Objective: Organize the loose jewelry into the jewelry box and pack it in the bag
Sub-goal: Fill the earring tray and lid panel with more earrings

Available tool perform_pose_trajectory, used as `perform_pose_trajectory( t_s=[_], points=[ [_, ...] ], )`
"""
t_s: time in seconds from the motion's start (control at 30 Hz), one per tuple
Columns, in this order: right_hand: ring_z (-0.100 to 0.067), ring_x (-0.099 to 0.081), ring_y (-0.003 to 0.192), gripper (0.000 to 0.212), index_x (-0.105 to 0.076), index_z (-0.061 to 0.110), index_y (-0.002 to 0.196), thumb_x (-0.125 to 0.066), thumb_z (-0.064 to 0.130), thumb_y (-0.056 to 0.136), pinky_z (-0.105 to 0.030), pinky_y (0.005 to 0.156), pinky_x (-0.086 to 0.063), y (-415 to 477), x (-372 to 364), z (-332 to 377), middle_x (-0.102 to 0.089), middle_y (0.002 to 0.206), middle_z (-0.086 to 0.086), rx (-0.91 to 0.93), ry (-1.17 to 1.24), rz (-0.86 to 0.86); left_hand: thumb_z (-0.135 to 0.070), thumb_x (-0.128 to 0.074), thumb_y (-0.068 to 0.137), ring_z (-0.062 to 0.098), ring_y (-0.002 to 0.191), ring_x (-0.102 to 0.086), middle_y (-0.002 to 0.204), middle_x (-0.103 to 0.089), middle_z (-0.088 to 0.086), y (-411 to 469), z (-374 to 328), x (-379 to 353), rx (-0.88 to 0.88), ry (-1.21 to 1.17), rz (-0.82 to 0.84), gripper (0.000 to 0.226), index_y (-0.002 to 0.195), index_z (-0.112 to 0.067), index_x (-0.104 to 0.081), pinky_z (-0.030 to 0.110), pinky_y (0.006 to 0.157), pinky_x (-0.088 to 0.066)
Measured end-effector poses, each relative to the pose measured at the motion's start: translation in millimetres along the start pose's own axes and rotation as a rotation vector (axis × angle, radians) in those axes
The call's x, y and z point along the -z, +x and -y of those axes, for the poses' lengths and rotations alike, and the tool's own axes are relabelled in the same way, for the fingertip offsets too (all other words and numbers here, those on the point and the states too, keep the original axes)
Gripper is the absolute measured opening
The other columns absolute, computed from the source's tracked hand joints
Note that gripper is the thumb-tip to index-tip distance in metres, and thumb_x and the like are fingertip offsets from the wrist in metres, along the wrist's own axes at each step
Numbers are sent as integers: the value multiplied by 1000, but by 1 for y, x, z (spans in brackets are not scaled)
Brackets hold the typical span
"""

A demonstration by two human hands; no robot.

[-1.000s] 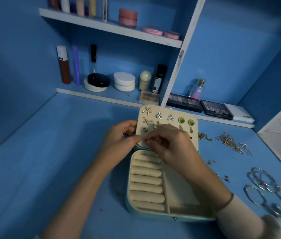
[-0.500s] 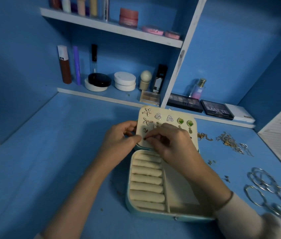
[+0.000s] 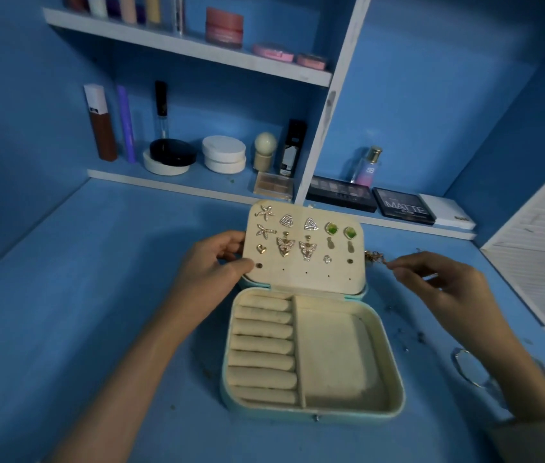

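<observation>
Nearest, in the middle of the blue counter (image 3: 97, 329), the pale mint jewelry box with cream lining (image 3: 311, 415) lies open. Its row of padded ring rolls (image 3: 262, 345) and the plain compartment (image 3: 331, 355) beside them hold nothing. At the counter's right edge, beside the right forearm, lies a silver bangle (image 3: 468, 364), blurred. Above the box base, the left hand (image 3: 211, 272) grips the left edge of the cream earring panel (image 3: 314, 279) in the raised lid, thumb on its front lower corner and fingers behind. The right hand (image 3: 445, 289), off to the right of the lid, pinches thumb and forefinger on the end of a small gold chain (image 3: 373, 256) just beside the panel, though blur softens the contact. The panel carries starfish earrings (image 3: 265, 212), butterfly drops (image 3: 285, 246) and green-stone studs (image 3: 331, 228), with bare holes in its bottom row. Farther back, a black eyeshadow palette (image 3: 401, 207) sits on the low shelf. No bag is in view. The likely troubles are that the fine chain snags on loose pieces lying with it and drags them off the right edge, that it tangles if dropped in a heap, or that the lid falls forward and shakes the pinned earrings if the left hand lets go.
</observation>
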State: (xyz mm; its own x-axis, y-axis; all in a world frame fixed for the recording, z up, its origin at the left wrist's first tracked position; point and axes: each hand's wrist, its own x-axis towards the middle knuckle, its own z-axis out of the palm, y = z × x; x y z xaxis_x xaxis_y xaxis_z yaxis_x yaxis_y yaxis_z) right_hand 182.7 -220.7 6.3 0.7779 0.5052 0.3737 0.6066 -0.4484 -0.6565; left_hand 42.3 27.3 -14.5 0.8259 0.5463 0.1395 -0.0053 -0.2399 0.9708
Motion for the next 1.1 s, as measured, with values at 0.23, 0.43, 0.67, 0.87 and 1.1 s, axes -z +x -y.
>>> perform_pose_trajectory(
  t_s=[0.23, 0.43, 0.67, 0.87, 1.1],
  points=[
    [7, -58, 79, 30, -68, 28, 80, -64, -1, 83, -2, 68, -39, -6, 6, -36, -69, 86, 14, -81, -78, 76, 6, -62, 80, -8, 71, -59, 84, -69, -14, 2, 4, -1, 2, -15, -12, 38, 86, -31, -65, 7, 65, -44],
    [-7, -56, 85, 41, -64, 38, 76, -64, -2, 82, -7, 69, -41, -9, 6, -36, -68, 90, 9, -35, -104, 124, 6, -63, 80, 1, 76, -60, 78, -71, -16, 5, 6, 0, -2, -15, -14, 39, 85, -32, -65, 20, 71, -44],
    [-10, -57, 80, 35, -68, 29, 81, -62, -6, 80, -12, 71, -41, -12, 5, -40, -65, 87, 7, 54, -181, 118, 6, -63, 80, 7, 82, -61, 77, -70, -22, 6, 10, 0, -14, -16, -2, 38, 86, -31, -66, 22, 73, -43],
    [-12, -57, 81, 20, -72, 22, 86, -67, 3, 81, -20, 73, -42, -13, 1, -44, -64, 84, 3, 78, -228, 108, 8, -63, 80, 11, 83, -60, 75, -70, -21, 7, 13, 0, -20, -42, -4, 38, 87, -29, -66, 23, 73, -43],
    [-13, -57, 81, 17, -72, 20, 87, -67, 5, 82, -21, 73, -42, -13, -1, -43, -64, 85, 2, 79, -233, 98, -2, -70, 75, 16, 87, -63, 82, -72, -15, 9, 16, 2, -16, -68, 9, 31, 87, -30, -68, 31, 80, -44]
  ],
)
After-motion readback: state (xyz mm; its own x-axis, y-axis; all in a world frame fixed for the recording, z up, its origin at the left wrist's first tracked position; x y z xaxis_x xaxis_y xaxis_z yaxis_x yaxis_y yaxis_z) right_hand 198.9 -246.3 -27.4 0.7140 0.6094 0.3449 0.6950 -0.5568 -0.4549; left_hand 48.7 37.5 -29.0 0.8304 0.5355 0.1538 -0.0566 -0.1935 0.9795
